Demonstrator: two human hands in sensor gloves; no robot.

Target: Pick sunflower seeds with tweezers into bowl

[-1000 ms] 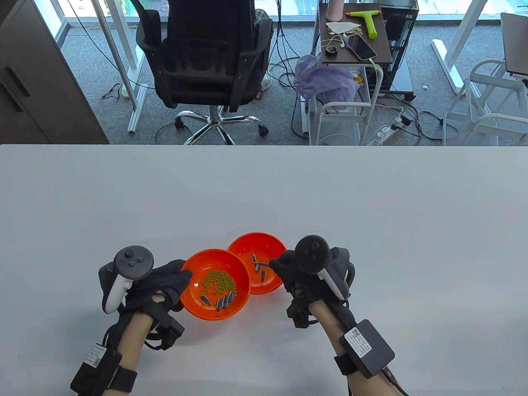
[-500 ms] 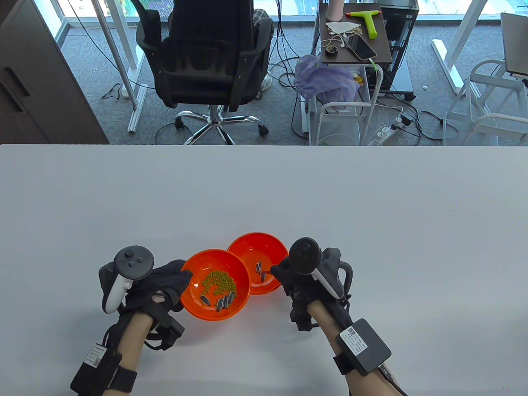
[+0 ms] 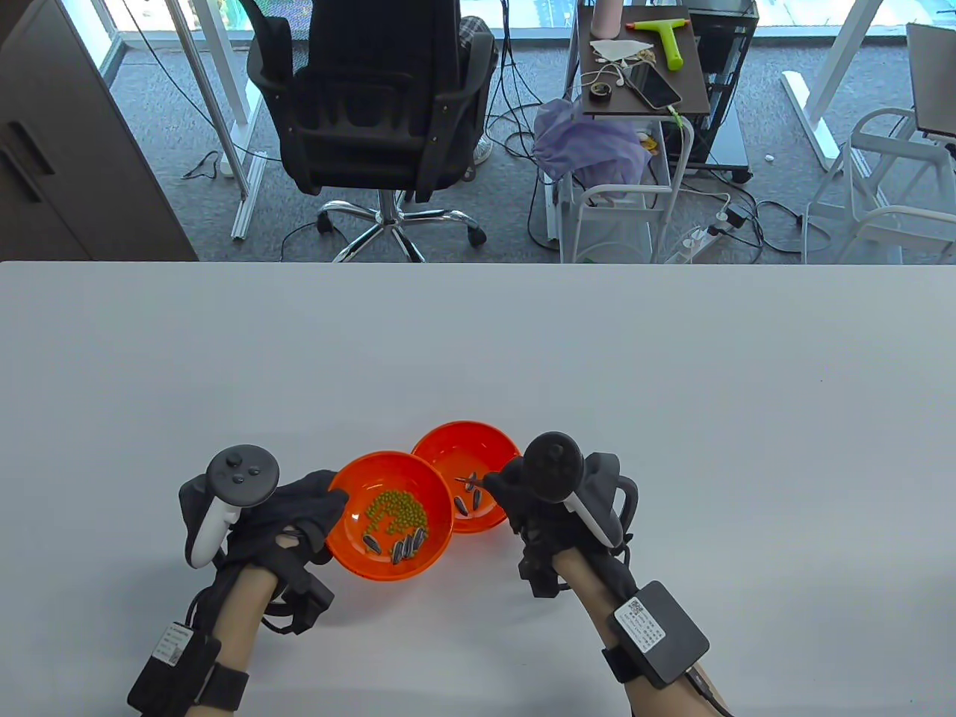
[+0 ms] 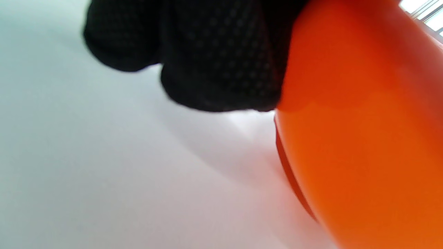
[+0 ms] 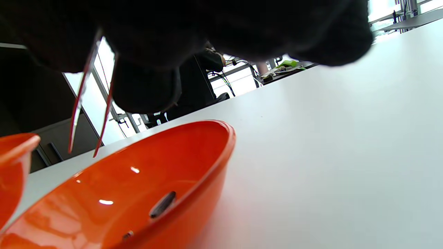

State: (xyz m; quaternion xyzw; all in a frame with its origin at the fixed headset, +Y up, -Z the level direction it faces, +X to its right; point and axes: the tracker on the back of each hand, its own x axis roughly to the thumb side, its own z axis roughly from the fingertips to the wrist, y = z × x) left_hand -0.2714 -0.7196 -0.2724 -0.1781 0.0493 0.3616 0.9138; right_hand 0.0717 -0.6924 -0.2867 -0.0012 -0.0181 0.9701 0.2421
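Note:
Two orange bowls touch near the table's front edge. The left bowl [image 3: 351, 553] holds green peas [image 3: 396, 509] and several striped sunflower seeds [image 3: 407, 545]. My left hand [image 3: 314, 508] grips its left rim, and its gloved fingers [image 4: 207, 69] press on the bowl's outer wall [image 4: 363, 138]. The right bowl [image 3: 467, 441] holds a few seeds [image 3: 469, 497]. My right hand [image 3: 511, 485] holds thin metal tweezers [image 3: 469, 478] over the right bowl. In the right wrist view the tweezers [image 5: 81, 103] hang just above that bowl [image 5: 193, 162] with tips apart and nothing between them. A seed [image 5: 162, 204] lies inside.
The white table [image 3: 672, 388] stretches bare to the far edge and both sides. Beyond its far edge are an office chair [image 3: 373, 97] and a cart [image 3: 642, 75].
A second ago the tweezers held a seed over the right bowl. They dipped into the bowl and now hang open and empty, and my right hand has shifted slightly left. My left hand has not moved.

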